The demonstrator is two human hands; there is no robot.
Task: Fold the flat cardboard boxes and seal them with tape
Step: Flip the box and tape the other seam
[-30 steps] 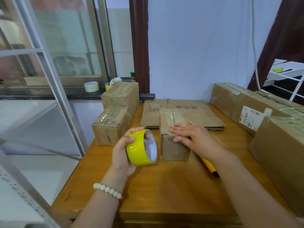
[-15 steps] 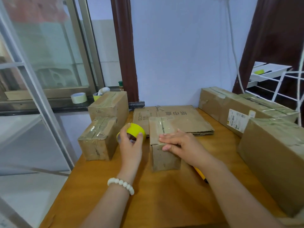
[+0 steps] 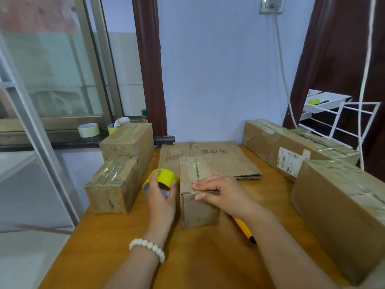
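A small folded cardboard box (image 3: 198, 211) stands in the middle of the wooden table (image 3: 200, 255), its top flaps taped along the seam. My right hand (image 3: 220, 190) lies flat on the box's near top edge, fingers straight, thumb against the front face. My left hand (image 3: 161, 197) grips a yellow tape roll (image 3: 164, 177) just left of the box, close to its top edge. A stack of flat cardboard sheets (image 3: 225, 161) lies behind the box.
Two taped boxes (image 3: 113, 184) (image 3: 129, 140) stand at the left. Larger taped boxes (image 3: 291, 147) (image 3: 341, 213) line the right side. A yellow utility knife (image 3: 243, 229) lies under my right forearm. Spare tape rolls (image 3: 88, 129) sit on the window sill.
My left hand carried the tape roll from in front of me up to the box's left top edge. My right hand stayed pressed on the box top.
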